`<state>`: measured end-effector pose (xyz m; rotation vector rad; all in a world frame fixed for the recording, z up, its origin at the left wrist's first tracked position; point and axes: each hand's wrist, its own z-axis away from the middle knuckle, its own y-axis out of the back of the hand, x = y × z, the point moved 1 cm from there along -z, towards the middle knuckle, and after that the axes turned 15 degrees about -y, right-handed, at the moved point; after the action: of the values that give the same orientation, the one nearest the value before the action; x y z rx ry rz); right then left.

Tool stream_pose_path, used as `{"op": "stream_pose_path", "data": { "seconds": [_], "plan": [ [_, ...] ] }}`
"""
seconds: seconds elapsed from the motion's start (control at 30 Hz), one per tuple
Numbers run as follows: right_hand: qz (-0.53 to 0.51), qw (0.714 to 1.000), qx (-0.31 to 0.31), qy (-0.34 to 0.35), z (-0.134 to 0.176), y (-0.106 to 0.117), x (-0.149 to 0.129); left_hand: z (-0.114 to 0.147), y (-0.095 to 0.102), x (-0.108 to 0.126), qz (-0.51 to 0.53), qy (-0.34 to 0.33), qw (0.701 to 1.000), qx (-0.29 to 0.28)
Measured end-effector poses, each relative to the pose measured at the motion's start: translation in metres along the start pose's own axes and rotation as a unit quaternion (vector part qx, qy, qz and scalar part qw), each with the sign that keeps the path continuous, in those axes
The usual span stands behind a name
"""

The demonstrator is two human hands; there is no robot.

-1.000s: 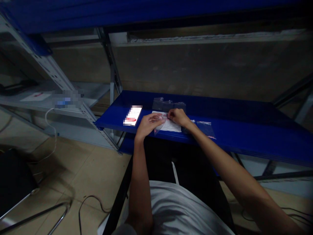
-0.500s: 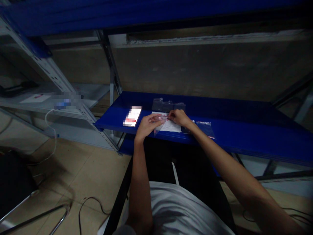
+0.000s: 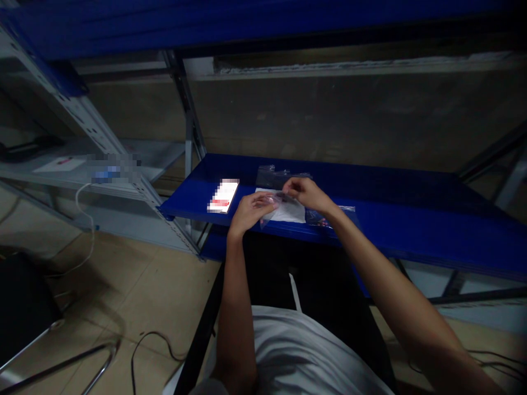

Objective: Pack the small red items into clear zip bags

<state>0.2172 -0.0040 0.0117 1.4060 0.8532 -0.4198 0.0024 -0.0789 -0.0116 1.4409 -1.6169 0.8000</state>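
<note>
My left hand (image 3: 252, 211) is closed on a small clear plastic bag (image 3: 267, 218), its fingers curled over the upper part. Reddish bits show by the bag's lower left side. My right hand (image 3: 303, 193) is pinched at the bag's upper right, above a white sheet (image 3: 294, 211); what its fingertips hold is too small to tell. The sheet lies flat on the blue shelf (image 3: 395, 214), with a small dark red spot near its upper part. Beside my right wrist, another clear bag (image 3: 319, 218) holds small reddish pieces.
Several clear bags (image 3: 269, 176) lie behind the sheet. A lit phone (image 3: 224, 196) rests on the shelf to the left. A metal shelf post (image 3: 102, 131) stands further left, and a blue upper shelf (image 3: 247, 24) hangs overhead. Cables (image 3: 152, 334) trail over the floor.
My right hand has lifted slightly up and to the right, off the red bits on the sheet. The bag beside its wrist shows more. My left hand has barely moved.
</note>
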Motion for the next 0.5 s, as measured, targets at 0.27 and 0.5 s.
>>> {"op": "stream_pose_path", "data": {
  "seconds": [0.27, 0.5],
  "plan": [
    [0.025, 0.996, -0.044, 0.075, 0.024, 0.001, -0.049, -0.001, -0.009, 0.004, 0.023, 0.005, 0.999, -0.024],
    [0.038, 0.994, -0.054, 0.087, 0.025, 0.005, -0.051, -0.001, -0.008, 0.002, 0.037, -0.002, 0.999, -0.017]
  ]
}}
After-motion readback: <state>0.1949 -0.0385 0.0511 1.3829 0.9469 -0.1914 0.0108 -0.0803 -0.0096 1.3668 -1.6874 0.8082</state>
